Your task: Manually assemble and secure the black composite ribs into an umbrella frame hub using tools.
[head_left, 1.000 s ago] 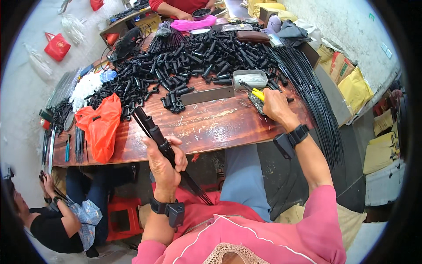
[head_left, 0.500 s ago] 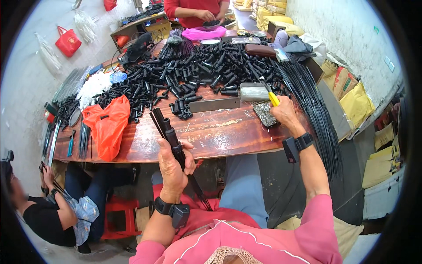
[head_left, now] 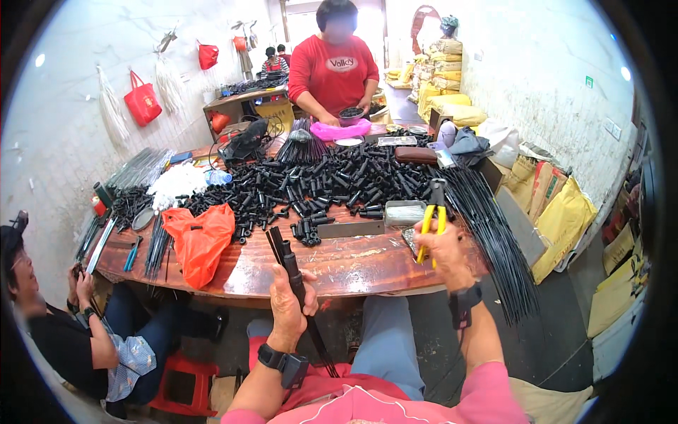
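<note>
My left hand (head_left: 286,307) is closed round a bundle of thin black rods (head_left: 321,350) with thick black tubular fittings (head_left: 290,264) at its upper part. The bundle leans over my lap, with several rod ends sticking up past my fingers. In my right hand (head_left: 443,249) is a pair of yellow-handled pliers (head_left: 441,214), jaws up and handles apart, over the right side of the table. Partly behind that hand lies a small speckled block (head_left: 409,240). Close by stands a clear box (head_left: 405,213) of thin pale pieces.
A large heap of black fittings (head_left: 304,180) covers the middle of the wooden table (head_left: 339,272). Long black rods (head_left: 494,240) hang over its right edge. An orange bag (head_left: 201,244) lies left. One person (head_left: 335,71) works across the table, another (head_left: 60,325) sits at left.
The view has tilted upward, showing more of the room. My right hand has turned the pliers upright, and their handles now show spread apart. My left hand keeps its hold on the rods.
</note>
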Demonstrator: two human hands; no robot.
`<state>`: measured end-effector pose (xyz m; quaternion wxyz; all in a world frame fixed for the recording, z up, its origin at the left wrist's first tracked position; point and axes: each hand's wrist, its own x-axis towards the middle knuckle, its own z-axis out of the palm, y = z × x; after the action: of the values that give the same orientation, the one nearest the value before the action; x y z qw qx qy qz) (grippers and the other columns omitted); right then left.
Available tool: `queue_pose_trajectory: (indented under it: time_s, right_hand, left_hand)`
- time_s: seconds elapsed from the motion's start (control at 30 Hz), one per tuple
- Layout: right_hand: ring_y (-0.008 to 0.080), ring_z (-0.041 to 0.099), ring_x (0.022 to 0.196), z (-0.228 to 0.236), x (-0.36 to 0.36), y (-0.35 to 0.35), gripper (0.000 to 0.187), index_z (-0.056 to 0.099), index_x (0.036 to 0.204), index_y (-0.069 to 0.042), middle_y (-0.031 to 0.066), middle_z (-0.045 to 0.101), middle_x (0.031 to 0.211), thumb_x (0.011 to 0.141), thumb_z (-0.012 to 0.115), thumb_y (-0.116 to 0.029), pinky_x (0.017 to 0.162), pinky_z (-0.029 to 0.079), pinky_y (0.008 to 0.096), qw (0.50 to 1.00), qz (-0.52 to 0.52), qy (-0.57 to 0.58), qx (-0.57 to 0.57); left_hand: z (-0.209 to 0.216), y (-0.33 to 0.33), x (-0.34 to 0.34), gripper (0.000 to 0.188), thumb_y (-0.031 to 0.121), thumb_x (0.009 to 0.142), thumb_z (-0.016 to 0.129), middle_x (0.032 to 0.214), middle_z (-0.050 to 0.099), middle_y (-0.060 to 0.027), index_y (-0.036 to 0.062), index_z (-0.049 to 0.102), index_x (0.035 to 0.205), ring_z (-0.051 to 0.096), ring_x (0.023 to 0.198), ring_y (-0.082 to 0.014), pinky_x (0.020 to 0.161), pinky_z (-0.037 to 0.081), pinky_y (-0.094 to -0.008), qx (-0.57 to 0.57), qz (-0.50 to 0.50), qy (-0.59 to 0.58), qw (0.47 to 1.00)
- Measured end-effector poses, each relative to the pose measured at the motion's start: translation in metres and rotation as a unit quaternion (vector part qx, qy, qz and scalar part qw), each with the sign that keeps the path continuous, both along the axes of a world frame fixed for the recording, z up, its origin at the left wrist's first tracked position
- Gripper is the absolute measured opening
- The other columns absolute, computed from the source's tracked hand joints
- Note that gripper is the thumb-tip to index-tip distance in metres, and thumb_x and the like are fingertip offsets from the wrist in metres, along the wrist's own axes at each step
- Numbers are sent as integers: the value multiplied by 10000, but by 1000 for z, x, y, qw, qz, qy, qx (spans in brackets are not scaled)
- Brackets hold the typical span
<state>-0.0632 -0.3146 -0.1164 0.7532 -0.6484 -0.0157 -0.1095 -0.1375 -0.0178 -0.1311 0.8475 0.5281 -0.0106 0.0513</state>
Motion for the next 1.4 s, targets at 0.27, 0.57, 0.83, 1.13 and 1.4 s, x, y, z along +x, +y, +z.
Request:
queue_pose_trajectory:
  time_s: [0.27, 0.57, 0.83, 1.13, 1.4]
  right_hand:
    - [98, 596, 793, 22, -50, 120, 213, 659, 989, -4, 19, 647, 877, 797, 711, -80, 723, 493, 270, 991, 118, -40, 49]
    - [140, 642, 689, 17, -43, 171, 278, 582, 1075, 57, 95, 656, 843, 811, 665, 38, 623, 532, 248, 955, 217, 9, 203]
    - [150, 647, 780, -1, -46, 175, 315, 602, 1120, 48, 81, 670, 907, 824, 689, -14, 688, 545, 272, 962, 235, -75, 115]
    - [132, 654, 788, 1, -45, 183, 314, 607, 1118, 35, 68, 676, 905, 831, 704, -48, 694, 556, 251, 968, 224, -89, 70]
    - [99, 639, 761, 12, -46, 181, 299, 624, 1089, 24, 48, 674, 871, 811, 712, -43, 643, 525, 217, 963, 249, -79, 64]
  left_hand:
    - [2, 0, 6, 323, 365, 996, 463, 485, 385, 26, 66, 587, 997, 336, 363, -86, 367, 294, -248, 37, -2, -51, 998]
    - [2, 19, 8, 200, 180, 908, 630, 552, 448, 21, 23, 592, 1027, 386, 407, -68, 397, 324, -234, 2, -33, -77, 996]
    - [-2, 23, 1, 169, 79, 828, 702, 564, 520, 14, -3, 647, 965, 405, 403, -48, 386, 286, -207, -48, -21, -64, 997]
    - [-3, 30, 2, 273, 106, 844, 683, 542, 497, 3, -35, 604, 1064, 406, 404, -53, 386, 294, -212, -62, -33, -73, 995]
    - [-4, 37, 6, 311, 165, 918, 595, 572, 464, 3, -50, 548, 1137, 399, 411, -74, 391, 341, -237, -25, -37, -84, 995]
